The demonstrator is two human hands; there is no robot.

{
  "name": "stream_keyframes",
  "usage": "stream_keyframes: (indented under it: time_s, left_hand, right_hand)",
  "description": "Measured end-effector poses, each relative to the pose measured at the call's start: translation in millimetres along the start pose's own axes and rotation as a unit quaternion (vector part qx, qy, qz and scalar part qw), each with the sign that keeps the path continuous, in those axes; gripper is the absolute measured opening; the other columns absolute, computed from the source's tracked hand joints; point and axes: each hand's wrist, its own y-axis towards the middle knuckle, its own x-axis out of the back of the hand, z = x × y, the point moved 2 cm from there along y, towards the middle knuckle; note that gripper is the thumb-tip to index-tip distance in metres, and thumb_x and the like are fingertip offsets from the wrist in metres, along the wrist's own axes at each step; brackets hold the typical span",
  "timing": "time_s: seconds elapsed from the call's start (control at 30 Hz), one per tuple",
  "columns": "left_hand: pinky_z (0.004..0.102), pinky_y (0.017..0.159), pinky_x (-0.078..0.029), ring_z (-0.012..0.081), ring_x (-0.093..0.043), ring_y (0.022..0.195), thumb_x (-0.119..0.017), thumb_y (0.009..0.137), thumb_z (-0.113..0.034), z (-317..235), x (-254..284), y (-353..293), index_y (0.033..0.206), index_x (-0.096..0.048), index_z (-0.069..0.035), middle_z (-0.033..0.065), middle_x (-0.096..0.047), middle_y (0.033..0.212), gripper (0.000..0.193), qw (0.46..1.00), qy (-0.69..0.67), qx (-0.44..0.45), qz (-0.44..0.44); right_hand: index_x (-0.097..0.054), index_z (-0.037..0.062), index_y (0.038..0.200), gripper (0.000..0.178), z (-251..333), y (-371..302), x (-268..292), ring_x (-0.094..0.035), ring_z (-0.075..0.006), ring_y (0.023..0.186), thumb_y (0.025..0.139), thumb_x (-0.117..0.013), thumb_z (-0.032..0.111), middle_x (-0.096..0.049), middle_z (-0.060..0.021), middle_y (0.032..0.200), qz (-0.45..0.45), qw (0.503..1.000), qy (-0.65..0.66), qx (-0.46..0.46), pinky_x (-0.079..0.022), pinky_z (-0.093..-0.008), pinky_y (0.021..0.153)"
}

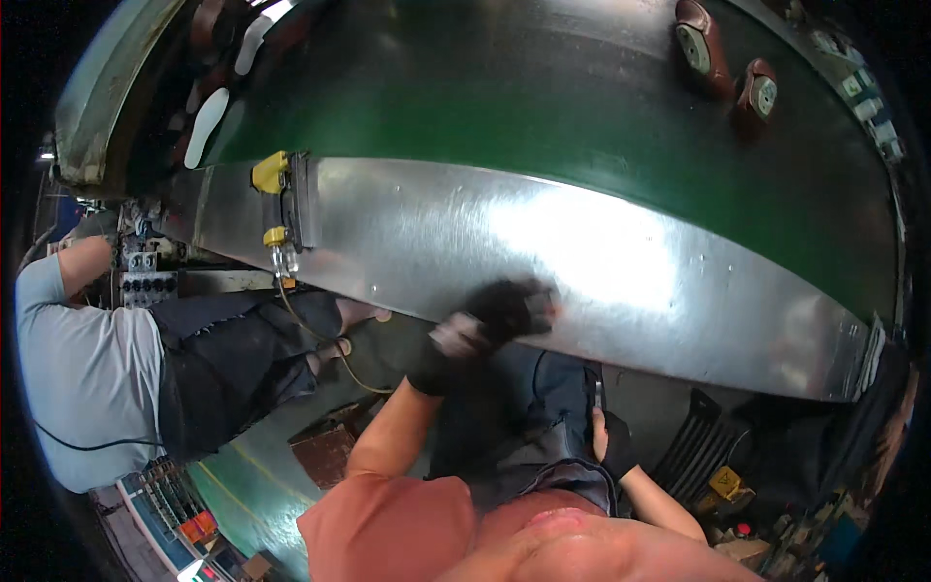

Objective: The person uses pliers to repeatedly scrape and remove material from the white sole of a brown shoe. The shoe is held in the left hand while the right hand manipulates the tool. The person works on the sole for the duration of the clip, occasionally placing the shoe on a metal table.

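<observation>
My left hand (499, 315), in a dark glove with bare fingertips, is over the near edge of the metal ledge (407, 218). It is smeared by motion, so its fingers and anything in them cannot be made out. Low beside my lap is my right hand (613, 444), also in a dark fingerless glove. Its fingers are closed round a slim metallic tool (597, 393) that points away from me; its exact kind does not show.
Beyond the ledge runs a green belt (465, 126) carrying brown shoes (705, 50) at far right and a white insole (207, 128) at left. A yellow-ended holder (272, 175) with a cable stands on the ledge. A co-worker (97, 359) is at left; a black slatted chair (696, 441) is at right.
</observation>
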Motion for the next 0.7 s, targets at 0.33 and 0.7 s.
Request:
stream_keyframes:
  time_s: [0.33, 0.7]
  left_hand:
    - [0.0483, 0.113, -0.007, 0.0334, -0.008, 0.139, -0.052, 0.078, -0.062, -54, -116, -78, 0.146, -0.008, -0.012, 0.0182, -0.010, 0.150, 0.095, 0.947, -0.186, -0.261, -0.001]
    - [0.0473, 0.113, -0.009, 0.0335, -0.017, 0.138, -0.056, 0.084, -0.049, -55, -134, -164, 0.144, -0.014, -0.008, 0.0177, -0.017, 0.149, 0.084, 0.937, -0.148, -0.311, 0.056]
  right_hand:
    - [-0.060, -0.0040, 0.087, 0.049, -49, -37, -49, -0.060, -0.0424, 0.078, 0.094, -0.038, 0.039, -0.059, -0.0281, 0.079, -0.136, 0.980, -0.044, 0.137, -0.044, -0.0450, 0.065]
    - [-0.061, -0.0034, 0.090, 0.049, -46, -48, -61, -0.058, -0.0444, 0.083, 0.093, -0.037, 0.039, -0.059, -0.0290, 0.085, -0.168, 0.963, -0.092, 0.191, -0.044, -0.0469, 0.068]
